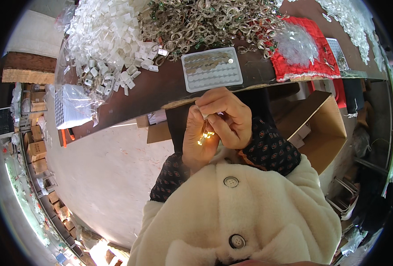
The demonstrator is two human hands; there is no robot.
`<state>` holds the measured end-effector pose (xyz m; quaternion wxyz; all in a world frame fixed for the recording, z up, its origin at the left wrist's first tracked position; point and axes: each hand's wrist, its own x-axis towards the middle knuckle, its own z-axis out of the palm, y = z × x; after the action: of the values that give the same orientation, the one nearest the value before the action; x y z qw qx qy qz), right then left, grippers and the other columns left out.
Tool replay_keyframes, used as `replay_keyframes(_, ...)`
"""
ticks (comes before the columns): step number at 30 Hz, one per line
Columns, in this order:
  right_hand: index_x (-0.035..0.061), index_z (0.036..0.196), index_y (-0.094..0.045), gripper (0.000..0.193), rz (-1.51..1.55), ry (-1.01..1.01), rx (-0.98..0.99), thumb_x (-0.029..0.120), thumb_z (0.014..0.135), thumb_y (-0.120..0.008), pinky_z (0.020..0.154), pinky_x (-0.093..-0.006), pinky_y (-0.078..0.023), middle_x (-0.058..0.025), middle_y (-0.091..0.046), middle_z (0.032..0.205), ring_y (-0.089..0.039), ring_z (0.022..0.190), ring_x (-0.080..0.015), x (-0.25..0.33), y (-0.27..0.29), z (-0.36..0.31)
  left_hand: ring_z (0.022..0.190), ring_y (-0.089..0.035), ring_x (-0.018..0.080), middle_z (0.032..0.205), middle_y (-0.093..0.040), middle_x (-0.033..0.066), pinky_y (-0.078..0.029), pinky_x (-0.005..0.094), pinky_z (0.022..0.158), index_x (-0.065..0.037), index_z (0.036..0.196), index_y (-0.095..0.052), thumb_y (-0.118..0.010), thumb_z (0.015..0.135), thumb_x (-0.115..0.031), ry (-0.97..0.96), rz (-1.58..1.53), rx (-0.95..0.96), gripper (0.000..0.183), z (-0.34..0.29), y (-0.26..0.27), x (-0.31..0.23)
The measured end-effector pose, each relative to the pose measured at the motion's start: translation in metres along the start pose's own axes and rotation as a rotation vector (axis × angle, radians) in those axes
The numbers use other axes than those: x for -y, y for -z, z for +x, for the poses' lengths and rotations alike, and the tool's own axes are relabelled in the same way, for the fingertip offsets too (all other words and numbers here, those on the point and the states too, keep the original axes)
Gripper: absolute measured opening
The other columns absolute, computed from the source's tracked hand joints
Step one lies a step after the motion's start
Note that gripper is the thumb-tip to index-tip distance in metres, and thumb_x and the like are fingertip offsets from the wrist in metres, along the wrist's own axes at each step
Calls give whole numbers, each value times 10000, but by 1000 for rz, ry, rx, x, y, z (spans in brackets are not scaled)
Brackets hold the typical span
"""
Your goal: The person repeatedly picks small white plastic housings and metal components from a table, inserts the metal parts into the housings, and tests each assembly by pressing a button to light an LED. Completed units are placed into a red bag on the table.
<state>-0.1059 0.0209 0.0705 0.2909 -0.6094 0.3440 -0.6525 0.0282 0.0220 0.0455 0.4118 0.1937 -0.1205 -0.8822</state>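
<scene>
Just off the table's front edge, my two hands meet in front of my chest. Between the fingertips of my left hand [193, 144] and my right hand [232, 119] is a small white battery case [204, 115], mostly covered by the fingers. Below it a fine-wire string light [205, 136] hangs by my left palm, its tiny bulbs glowing warm yellow. Both hands are closed on the case. Just beyond them lies a translucent plastic tray [214, 83] with moulded pockets; round coin cells [207, 61] fill its far rows.
A heap of white plastic cases [112, 40] covers the table's left, beside a mass of coiled wire lights [205, 22]. Clear plastic bags [296, 44] lie on red cloth [289, 73]. An open cardboard box [327, 133] stands below right. Orange-handled tools [64, 138] lie at the left corner.
</scene>
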Motion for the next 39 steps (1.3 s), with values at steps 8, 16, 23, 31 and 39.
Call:
replay_keyframes(8,-21,1084,-615,196,147,-162,-22,-89,931,-515,796,-261,-509,-186,-596,1179,-630,907,-173,2,-5,-9,814,-441,64,846,-462,-58,-397,254,793,-152,967,-556,-567,999,-427,-13,-125,-72,278,1,-4,2)
replay_keyframes(16,-8,1089,-578,244,139,-144,-93,-72,917,-418,893,-282,-448,-177,-563,1153,-565,1001,-188,1,-11,-8,783,-490,79,842,-522,-29,-436,245,768,-122,956,-541,-577,1011,-266,-150,66,-210,158,3,-4,14)
replay_keyframes(23,3,1078,-567,180,453,-376,-141,-42,962,-437,875,-255,-439,-125,-578,1157,-552,969,-134,12,-16,-10,814,-530,93,884,-602,-10,-459,264,777,-120,970,-590,-588,1005,-188,-294,8,-18,76,8,-13,8)
replay_keyframes(31,-18,1113,-576,211,229,-256,-75,-42,949,-446,909,-278,-444,-143,-580,1180,-567,1015,-168,2,-13,-15,881,-589,107,927,-622,14,-488,262,816,-97,967,-590,-589,1004,-180,-355,128,62,91,1,-14,6)
replay_keyframes(39,0,1149,-620,254,387,-344,-104,31,939,-482,829,-264,-441,-129,-605,1238,-568,978,-142,11,-9,-15,770,-603,97,877,-658,26,-488,232,712,-58,979,-617,-656,961,-104,-502,99,42,63,8,-14,10)
